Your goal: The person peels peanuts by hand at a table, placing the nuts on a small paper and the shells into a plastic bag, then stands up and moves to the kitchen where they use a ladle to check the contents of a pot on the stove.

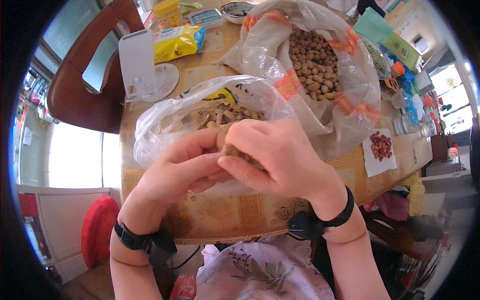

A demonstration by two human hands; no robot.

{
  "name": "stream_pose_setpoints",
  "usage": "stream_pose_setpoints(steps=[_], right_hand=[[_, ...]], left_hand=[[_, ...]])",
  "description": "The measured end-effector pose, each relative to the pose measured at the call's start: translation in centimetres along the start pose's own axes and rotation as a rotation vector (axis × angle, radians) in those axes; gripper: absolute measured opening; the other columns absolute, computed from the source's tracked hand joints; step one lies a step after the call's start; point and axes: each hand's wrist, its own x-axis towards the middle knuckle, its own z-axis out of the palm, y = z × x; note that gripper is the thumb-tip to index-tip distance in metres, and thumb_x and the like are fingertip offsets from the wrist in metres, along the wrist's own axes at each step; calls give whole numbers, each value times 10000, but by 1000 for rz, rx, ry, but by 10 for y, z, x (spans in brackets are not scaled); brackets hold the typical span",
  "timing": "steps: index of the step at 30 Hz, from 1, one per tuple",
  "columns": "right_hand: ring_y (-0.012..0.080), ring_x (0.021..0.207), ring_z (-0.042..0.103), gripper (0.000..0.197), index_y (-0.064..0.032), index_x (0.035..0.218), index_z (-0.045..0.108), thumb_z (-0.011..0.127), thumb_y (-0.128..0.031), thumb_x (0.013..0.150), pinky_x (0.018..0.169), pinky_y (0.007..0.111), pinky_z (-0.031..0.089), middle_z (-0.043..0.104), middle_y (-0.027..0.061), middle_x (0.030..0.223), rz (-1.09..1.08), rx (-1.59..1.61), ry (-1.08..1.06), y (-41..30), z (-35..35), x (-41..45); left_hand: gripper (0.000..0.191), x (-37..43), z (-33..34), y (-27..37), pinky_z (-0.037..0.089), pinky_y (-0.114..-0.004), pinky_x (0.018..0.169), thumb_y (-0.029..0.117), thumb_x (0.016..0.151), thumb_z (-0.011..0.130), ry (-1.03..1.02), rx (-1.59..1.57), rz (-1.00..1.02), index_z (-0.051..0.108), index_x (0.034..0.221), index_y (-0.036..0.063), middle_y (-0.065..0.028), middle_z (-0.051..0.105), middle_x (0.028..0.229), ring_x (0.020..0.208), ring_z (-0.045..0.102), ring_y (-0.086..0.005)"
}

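My right hand (279, 159) is curled around unshelled peanuts, and one peanut (231, 150) shows between its thumb and fingers. My left hand (183, 165) meets it there, thumb and fingertips closing on the same peanut; part of the grip is hidden. Just beyond both hands lies an open clear plastic bag (150, 129) with broken peanut shells (225, 114) inside. Farther back to the right, a woven plastic sack (262, 45) with orange stripes stands open, full of unshelled peanuts (315, 63). Shelled red-skinned peanuts (381, 145) lie on a white paper sheet (373, 168) at the right.
A patterned cloth (221, 213) covers the table. At the left are a white phone stand (137, 63), a yellow wipes pack (176, 44) and a yellow-lidded jar (167, 15). A bowl (236, 13) sits at the back. Containers crowd the right edge. A wooden chair (71, 78) stands left.
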Motion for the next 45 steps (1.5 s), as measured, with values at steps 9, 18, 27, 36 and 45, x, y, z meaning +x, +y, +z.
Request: stream_pose_setpoints(steps=[9,18,27,36,45], right_hand=[[269,531,547,232,-64,711,492,559,-266,803,446,354,420,523,83,607,-127,-183,14,-3,4,1],[264,600,583,208,-23,804,560,583,-227,774,531,358,458,576,131,710,270,-431,58,-20,-29,-1],[306,764,587,113,-53,829,599,559,-115,744,659,378,460,608,135,794,707,-693,-49,82,-115,-20],[220,671,605,167,-55,883,578,614,-105,728,592,317,461,606,99,724,804,-773,-41,107,-110,-21],[88,705,569,175,5,953,583,528,-47,795,628,204,456,624,62,851,551,327,266,40,-96,-3]], left_hand=[[112,4,-3,-9,302,-135,499,118,830,523,100,414,260,553,902,36,56,498,728,605,410,9],[198,9,-16,3,130,-155,343,232,891,363,162,-256,235,477,849,76,24,353,618,425,235,-26],[238,14,-21,-5,203,-134,379,274,903,462,79,-841,230,442,754,90,-16,411,786,562,307,-44],[218,9,-27,-5,205,-116,373,182,904,449,-41,-623,276,492,1042,19,-10,430,769,538,302,-20],[157,5,-20,-3,193,-120,369,174,902,443,-40,-580,193,527,947,49,33,407,686,500,302,-16]])
